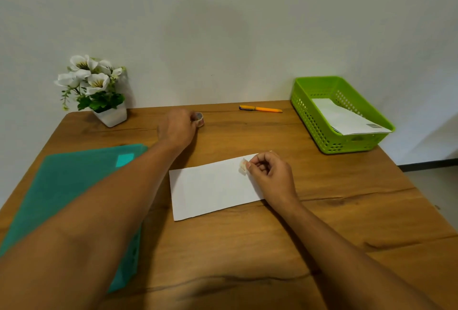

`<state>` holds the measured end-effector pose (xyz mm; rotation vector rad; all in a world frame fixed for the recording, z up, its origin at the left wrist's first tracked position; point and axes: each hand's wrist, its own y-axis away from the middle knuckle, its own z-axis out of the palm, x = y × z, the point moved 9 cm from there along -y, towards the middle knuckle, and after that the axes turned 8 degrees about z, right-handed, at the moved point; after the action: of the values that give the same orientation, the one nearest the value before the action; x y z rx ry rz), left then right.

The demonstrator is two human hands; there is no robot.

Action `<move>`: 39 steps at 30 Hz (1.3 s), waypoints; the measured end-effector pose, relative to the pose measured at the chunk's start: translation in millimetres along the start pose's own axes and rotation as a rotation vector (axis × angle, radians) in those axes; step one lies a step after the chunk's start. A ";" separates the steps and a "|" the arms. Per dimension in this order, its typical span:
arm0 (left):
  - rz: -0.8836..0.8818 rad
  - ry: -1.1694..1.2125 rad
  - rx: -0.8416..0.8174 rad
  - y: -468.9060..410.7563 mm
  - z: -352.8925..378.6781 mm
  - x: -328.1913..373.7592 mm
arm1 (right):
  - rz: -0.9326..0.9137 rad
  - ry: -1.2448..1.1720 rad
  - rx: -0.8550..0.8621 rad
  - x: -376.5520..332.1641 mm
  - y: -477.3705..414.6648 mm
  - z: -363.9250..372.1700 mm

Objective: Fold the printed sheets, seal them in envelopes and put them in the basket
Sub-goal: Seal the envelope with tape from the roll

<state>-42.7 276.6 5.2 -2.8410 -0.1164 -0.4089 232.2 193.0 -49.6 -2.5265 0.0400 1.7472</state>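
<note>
While the left arm stretches diagonally from the lower left of the frame to the upper middle, the left hand lies knuckles-up with its fingertips curled onto a small tape roll on the table. The right forearm comes in from the lower right. The right hand is loosely fisted, thumb and forefinger pinching a short tape strip over the right end of the white envelope at centre frame. At upper right, the green basket holds another envelope. A teal folder lies under the left forearm.
</note>
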 end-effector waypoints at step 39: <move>0.371 0.151 -0.005 120.6 51.8 126.7 | 0.548 0.194 0.266 18.1 -19.7 -39.1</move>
<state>106.4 180.1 -36.6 -2.7392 0.4338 -0.5355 276.3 210.1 -52.0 -2.6192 0.9867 1.4860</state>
